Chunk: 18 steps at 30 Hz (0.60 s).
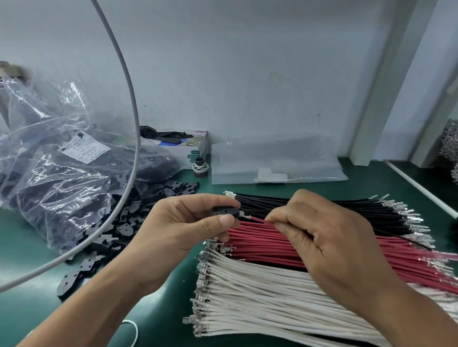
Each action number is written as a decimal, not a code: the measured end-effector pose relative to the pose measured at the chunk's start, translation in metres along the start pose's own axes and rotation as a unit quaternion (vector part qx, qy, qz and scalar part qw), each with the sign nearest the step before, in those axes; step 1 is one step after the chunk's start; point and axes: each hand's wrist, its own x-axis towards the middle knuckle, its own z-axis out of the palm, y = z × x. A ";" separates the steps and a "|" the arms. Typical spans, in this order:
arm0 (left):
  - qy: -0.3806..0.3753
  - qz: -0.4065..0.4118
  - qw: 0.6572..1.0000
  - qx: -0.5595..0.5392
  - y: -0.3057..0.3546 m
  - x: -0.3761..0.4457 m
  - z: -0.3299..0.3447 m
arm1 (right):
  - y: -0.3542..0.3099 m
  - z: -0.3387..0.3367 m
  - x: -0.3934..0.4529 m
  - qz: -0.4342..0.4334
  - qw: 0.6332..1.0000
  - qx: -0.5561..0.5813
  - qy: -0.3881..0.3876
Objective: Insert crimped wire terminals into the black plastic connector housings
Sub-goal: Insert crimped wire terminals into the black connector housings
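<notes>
Near the middle of the frame the left hand (177, 228) pinches a small black housing (225, 211) between thumb and forefinger, the other fingers curled loosely beneath it. Just to its right the right hand (327, 237) has its fingers bunched tight, pinching a single red wire (258, 219) close to its end; the wire's metal terminal (244, 215) points left and sits right at the housing's edge, though whether it has entered cannot be told. Below and behind the hands, three flat bundles lie side by side on the green mat (21, 250): black wires (355, 207) farthest up, red wires (331, 252) in the middle, white wires (267, 302) lowest, all tipped with metal terminals. At the left of the frame loose black housings (99, 236) spill across the mat from a crinkled clear bag (52, 175) bearing a paper label. A grey cable (130, 99) arcs from the top down to the left edge. Against the back wall sit a small open box (192, 146), a small black spool (201, 166) and a flat clear pouch (274, 158). A white rubber band (130, 340) lies at lower left.
</notes>
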 end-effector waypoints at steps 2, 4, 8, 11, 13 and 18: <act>-0.012 0.007 1.000 0.024 0.001 -0.001 -0.001 | 0.000 -0.004 0.002 -0.020 0.999 -0.034 -0.004; -0.023 0.012 0.999 0.038 0.002 -0.001 -0.001 | -0.001 -0.007 0.003 -0.030 0.998 -0.051 -0.012; -0.027 0.009 0.998 0.055 0.000 -0.003 0.002 | -0.003 -0.004 0.003 0.014 0.999 -0.009 -0.037; -0.014 0.015 0.998 0.067 -0.001 -0.003 0.002 | -0.004 0.003 0.001 0.054 0.996 0.039 -0.054; -0.016 0.015 0.998 0.063 -0.001 -0.003 0.002 | -0.007 0.005 0.000 0.040 0.999 0.002 -0.035; 0.004 0.013 1.000 0.022 -0.004 0.000 0.002 | -0.015 0.010 -0.004 -0.019 0.992 -0.126 0.018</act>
